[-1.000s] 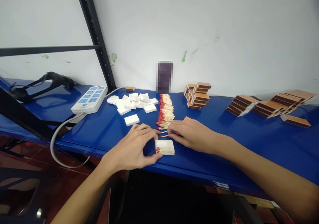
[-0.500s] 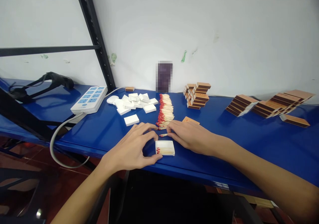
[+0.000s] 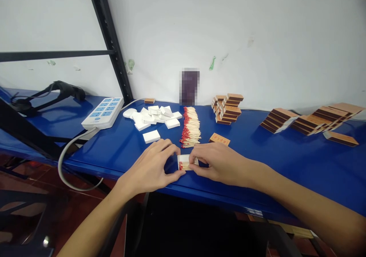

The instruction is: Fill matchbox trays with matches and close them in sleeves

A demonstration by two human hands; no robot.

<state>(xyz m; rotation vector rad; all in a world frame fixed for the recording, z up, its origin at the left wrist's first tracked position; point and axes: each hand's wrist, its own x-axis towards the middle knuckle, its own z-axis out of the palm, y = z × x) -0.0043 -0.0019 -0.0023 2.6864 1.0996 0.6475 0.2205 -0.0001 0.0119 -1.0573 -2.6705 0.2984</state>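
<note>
Carrying the work is a blue table [image 3: 265, 165]. Stacked boxes [image 3: 309, 122] stand along its back edge toward the back right corner; a power strip [image 3: 104, 112] lies toward the left. Both hands are near the middle of the front edge, apart from each other. The left hand [image 3: 157, 162] has thumb and finger clamped about the left end of the tray [image 3: 183, 158], which sits near the front edge. The right hand [image 3: 220, 160], half a second ago beyond the tray with a match, has come to its right half; whether it grips one now cannot be determined. White pieces [image 3: 156, 118] lie heaped left of the match row [image 3: 191, 127], which runs frontward from near the back edge. The tray has shifted slightly back. Smallest noted: matches [image 3: 184, 166] inside, heads left, along its front wall. Judged a placing step, tray only part-filled.
</note>
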